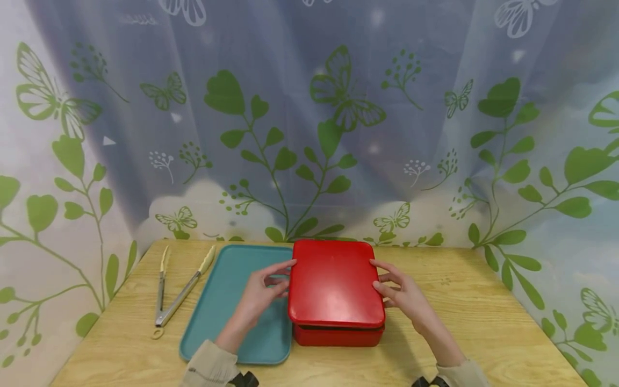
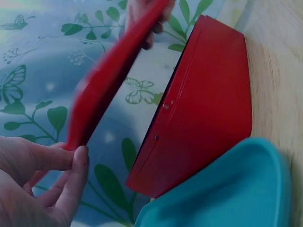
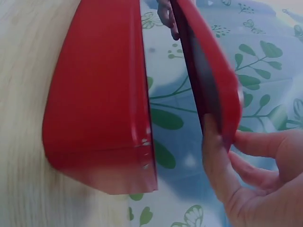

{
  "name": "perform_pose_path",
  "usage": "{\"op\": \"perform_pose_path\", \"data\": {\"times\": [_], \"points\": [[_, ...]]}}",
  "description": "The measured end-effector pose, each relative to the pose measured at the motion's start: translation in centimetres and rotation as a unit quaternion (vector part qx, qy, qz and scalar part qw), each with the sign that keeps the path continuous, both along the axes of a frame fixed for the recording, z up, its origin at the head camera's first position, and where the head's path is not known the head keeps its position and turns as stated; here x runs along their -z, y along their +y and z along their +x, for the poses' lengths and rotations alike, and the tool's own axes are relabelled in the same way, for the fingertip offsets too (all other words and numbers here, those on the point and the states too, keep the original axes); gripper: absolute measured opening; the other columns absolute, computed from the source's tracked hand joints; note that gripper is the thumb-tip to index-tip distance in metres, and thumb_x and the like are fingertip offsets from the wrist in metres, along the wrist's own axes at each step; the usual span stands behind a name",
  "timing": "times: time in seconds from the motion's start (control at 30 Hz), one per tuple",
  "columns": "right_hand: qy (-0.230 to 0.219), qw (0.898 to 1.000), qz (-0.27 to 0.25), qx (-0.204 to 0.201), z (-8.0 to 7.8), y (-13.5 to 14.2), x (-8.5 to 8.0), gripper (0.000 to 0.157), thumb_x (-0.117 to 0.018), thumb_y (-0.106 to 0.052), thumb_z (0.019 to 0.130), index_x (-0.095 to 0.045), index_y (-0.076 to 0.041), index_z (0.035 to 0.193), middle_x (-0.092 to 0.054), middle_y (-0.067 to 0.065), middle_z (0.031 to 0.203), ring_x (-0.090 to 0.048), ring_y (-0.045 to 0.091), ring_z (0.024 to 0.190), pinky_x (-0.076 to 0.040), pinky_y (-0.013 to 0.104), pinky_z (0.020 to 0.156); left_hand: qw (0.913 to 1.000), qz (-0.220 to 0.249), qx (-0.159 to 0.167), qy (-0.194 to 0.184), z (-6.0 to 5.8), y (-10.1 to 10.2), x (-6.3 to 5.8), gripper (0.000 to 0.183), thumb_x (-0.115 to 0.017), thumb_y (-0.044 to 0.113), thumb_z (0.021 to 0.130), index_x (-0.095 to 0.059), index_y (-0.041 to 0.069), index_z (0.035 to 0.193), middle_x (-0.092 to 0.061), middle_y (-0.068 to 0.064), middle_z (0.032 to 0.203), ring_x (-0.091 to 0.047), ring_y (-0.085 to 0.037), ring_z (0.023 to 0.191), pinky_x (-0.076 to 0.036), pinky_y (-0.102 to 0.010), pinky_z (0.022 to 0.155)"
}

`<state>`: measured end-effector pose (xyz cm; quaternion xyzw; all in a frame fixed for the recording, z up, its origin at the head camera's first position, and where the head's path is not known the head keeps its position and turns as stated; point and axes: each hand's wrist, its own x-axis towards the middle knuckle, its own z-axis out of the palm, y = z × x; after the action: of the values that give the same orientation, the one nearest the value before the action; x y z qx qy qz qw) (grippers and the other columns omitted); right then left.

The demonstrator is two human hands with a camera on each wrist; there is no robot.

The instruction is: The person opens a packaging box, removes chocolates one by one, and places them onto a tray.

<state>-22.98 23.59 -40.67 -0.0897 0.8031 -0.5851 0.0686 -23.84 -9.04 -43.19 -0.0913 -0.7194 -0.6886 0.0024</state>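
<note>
Red lid point(image 1: 335, 285) held by its two sides above a red box point(image 1: 338, 337)

The lid is over the box, clear of its rim in both wrist views. The left hand point(image 1: 259, 293) pinches the lid's left edge, and the right hand point(image 1: 406, 295) pinches the right edge. Both sets of fingers are bent and only slightly parted, closed to about the thickness of the rim. In the right wrist view, one digit reaches under the rim while others bear on the outer side.

The lid looks thin, stiff and fairly light, probably painted metal, so it should keep its shape between two opposed pinches. Its glossy top would likely be slippery; the turned-down rim gives the surer hold, best gripped midway along opposite sides so it hangs level. Breakage seems unlikely, though small chips near the box rim suggest the finish could scratch.

The box stands on the wooden table point(image 1: 464, 301), right beside a teal tray point(image 1: 217, 317). Metal tongs point(image 1: 181, 296) lie spread to the tray's left.
</note>
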Motion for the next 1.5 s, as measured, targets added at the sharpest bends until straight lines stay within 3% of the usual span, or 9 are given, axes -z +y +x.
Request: {"op": "perform_pose_path", "data": {"times": [0.23,0.4,0.47,0.63,0.8,0.97,1.07,1.27,1.5], "points": [[0.055,0.998,-0.001,0.012,0.6,-0.5,-0.9,0.051,-0.058,-0.002,0.102,-0.049,-0.010,0.151,-0.060,0.025,0.127,-0.071,0.020,0.084,-0.061,0.034,0.073,0.9931,-0.038,-0.075,0.082,-0.5,-0.4,-0.4,0.041,-0.072,-0.008,0.088,-0.076,0.013,0.123,-0.074,-0.012,0.112,-0.072,-0.025,0.098,-0.061,-0.025,0.071],[0.124,0.990,0.041,0.055,1.0,-1.0,-1.1,0.049,-0.062,0.004,0.097,-0.060,-0.011,0.143,-0.066,0.025,0.120,-0.071,0.017,0.069,-0.060,0.030,0.063,0.9866,-0.064,-0.098,0.114,-0.4,-0.7,-0.7,0.038,-0.074,-0.004,0.089,-0.077,0.016,0.121,-0.075,-0.010,0.111,-0.072,-0.019,0.096,-0.060,-0.022,0.072],[0.149,0.984,0.054,0.076,1.1,-1.2,-1.1,0.045,-0.063,0.005,0.097,-0.063,-0.008,0.139,-0.069,0.024,0.115,-0.071,0.016,0.066,-0.060,0.029,0.060,0.9837,-0.077,-0.105,0.124,-0.4,-0.7,-0.7,0.037,-0.073,-0.002,0.090,-0.077,0.018,0.120,-0.076,-0.008,0.111,-0.072,-0.019,0.096,-0.055,-0.017,0.064],[0.165,0.980,0.045,0.100,1.3,-1.6,-1.1,0.029,-0.064,-0.004,0.099,-0.069,0.000,0.128,-0.073,0.025,0.101,-0.073,0.025,0.066,-0.061,0.031,0.058,0.9787,-0.088,-0.120,0.141,-0.2,-0.6,-0.8,0.024,-0.076,0.003,0.089,-0.081,0.011,0.110,-0.076,-0.009,0.102,-0.073,-0.014,0.080,-0.056,-0.019,0.062],[0.178,0.976,0.046,0.119,1.5,-1.5,-1.1,0.026,-0.068,-0.011,0.098,-0.072,0.005,0.118,-0.074,0.020,0.087,-0.070,0.023,0.058,-0.060,0.031,0.054,0.9783,-0.095,-0.136,0.124,-0.1,-0.6,-0.9,0.019,-0.079,0.015,0.087,-0.082,0.007,0.105,-0.074,-0.007,0.102,-0.072,-0.014,0.077,-0.060,-0.024,0.072],[0.214,0.965,0.072,0.130,1.3,-1.3,-1.0,0.026,-0.071,-0.015,0.096,-0.074,0.004,0.114,-0.072,0.016,0.092,-0.069,0.021,0.062,-0.060,0.030,0.056,0.9892,-0.050,-0.111,0.083,-0.1,-0.5,-1.0,0.026,-0.079,0.019,0.089,-0.080,0.004,0.110,-0.077,-0.013,0.105,-0.075,-0.020,0.084,-0.062,-0.033,0.075],[0.190,0.972,0.066,0.122,1.1,-1.3,-0.8,0.029,-0.069,-0.016,0.098,-0.071,0.004,0.119,-0.072,0.017,0.099,-0.071,0.021,0.071,-0.061,0.029,0.060,0.9934,-0.039,-0.091,0.058,0.0,-0.3,-1.0,0.029,-0.078,0.019,0.090,-0.078,0.003,0.114,-0.077,-0.015,0.103,-0.075,-0.023,0.084,-0.063,-0.034,0.072],[0.087,0.990,0.036,0.103,0.6,-1.3,-0.2,0.039,-0.064,-0.012,0.101,-0.059,0.007,0.134,-0.071,0.019,0.100,-0.069,0.017,0.072,-0.063,0.038,0.063,0.9957,-0.050,-0.072,0.029,0.2,0.1,-0.8,0.033,-0.075,0.014,0.092,-0.073,0.000,0.122,-0.077,-0.016,0.101,-0.075,-0.023,0.083,-0.063,-0.036,0.068],[0.026,0.997,0.028,0.065,0.1,-0.7,0.8,0.047,-0.060,-0.007,0.102,-0.048,0.012,0.143,-0.066,0.020,0.106,-0.068,0.020,0.073,-0.062,0.037,0.059,0.9968,-0.059,-0.050,-0.023,0.0,0.4,-0.4,0.037,-0.073,0.010,0.094,-0.068,-0.004,0.128,-0.075,-0.016,0.105,-0.074,-0.023,0.089,-0.063,-0.039,0.072]]}}
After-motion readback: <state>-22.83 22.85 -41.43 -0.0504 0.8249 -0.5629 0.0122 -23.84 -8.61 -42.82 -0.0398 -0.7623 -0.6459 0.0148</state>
